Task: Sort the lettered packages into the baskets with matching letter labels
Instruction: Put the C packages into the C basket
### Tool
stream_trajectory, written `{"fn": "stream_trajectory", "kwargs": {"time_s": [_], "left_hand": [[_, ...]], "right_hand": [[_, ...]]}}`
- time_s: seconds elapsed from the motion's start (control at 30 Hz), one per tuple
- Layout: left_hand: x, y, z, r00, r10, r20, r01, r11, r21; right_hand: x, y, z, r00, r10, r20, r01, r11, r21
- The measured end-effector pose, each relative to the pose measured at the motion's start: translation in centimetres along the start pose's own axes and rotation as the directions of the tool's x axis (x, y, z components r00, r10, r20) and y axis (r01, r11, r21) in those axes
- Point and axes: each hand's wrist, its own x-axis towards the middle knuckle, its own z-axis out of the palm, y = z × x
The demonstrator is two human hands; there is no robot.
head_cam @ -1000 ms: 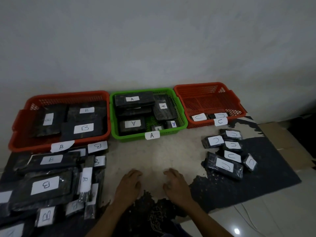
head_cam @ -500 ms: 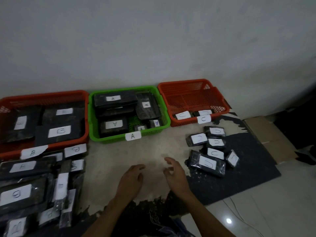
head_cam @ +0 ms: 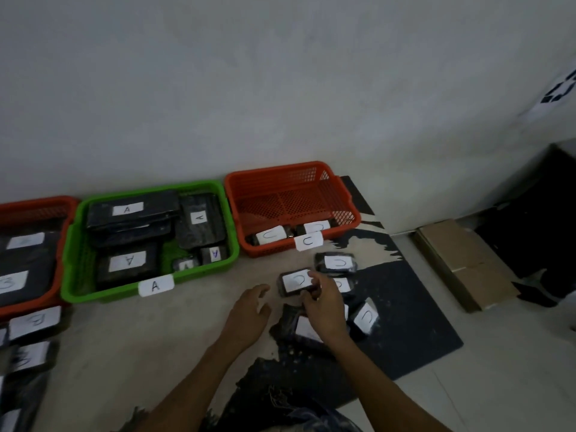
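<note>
Black plastic-wrapped package (head_cam: 295, 282), white paper label reading "C", pinched in my right hand (head_cam: 324, 307) — thumb on label edge, fingers curled under near end. Package sits just above loose C pile (head_cam: 336, 265) on dark mat (head_cam: 414, 322), in front of orange mesh basket (head_cam: 290, 194) tagged "C" (head_cam: 308, 241); two C packages already inside. My left hand (head_cam: 249, 313) relaxed, fingers loose, holding nothing, near package. Green basket (head_cam: 146, 291) tagged "A" — flat black A packages stacked inside. Red basket (head_cam: 37, 204) at left, "B" label partly visible.
</note>
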Motion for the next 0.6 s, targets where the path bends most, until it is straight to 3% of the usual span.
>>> {"fn": "stream_trajectory", "kwargs": {"time_s": [0.17, 0.33, 0.5, 0.6], "left_hand": [[2.9, 2.4, 2.5, 1.000, -0.013, 0.010, 0.013, 1.000, 0.004], [3.7, 3.5, 4.1, 0.996, 0.022, 0.081, -0.018, 0.998, -0.054], [3.4, 3.4, 4.7, 0.997, -0.065, 0.044, 0.065, 0.998, -0.011], [2.9, 2.6, 4.9, 0.995, -0.094, 0.032, 0.094, 0.996, 0.004]], "right_hand": [[3.9, 1.9, -1.4, 0.975, -0.090, 0.201, 0.145, 0.949, -0.280], [5.5, 3.5, -1.6, 0.885, -0.031, 0.464, 0.269, 0.848, -0.457], [6.3, 4.2, -0.7, 0.912, -0.065, 0.404, 0.258, 0.858, -0.444], [6.8, 4.7, -0.7, 0.916, -0.107, 0.387, 0.230, 0.930, -0.287]]}}
